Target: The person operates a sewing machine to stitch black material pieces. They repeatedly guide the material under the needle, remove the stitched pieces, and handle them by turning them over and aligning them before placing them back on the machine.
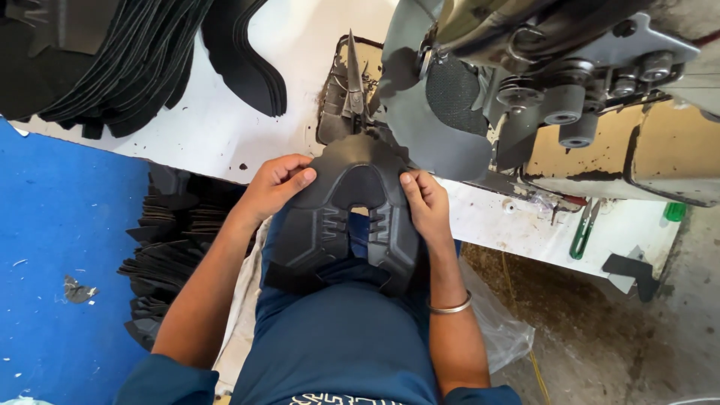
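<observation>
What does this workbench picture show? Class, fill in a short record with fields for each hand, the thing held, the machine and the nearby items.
Left hand: grips the left edge of the black U-shaped shoe upper piece
Right hand: grips its right edge
Piece position: held over the lap, at the white table's edge
Machine: grey metal sewing machine, upper right
On table: metal scissors; stack of black cut pieces
Wrist: silver bangle, right

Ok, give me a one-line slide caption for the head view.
Both hands, left hand and right hand, hold a black shoe upper at the table edge, below a sewing machine.
</observation>
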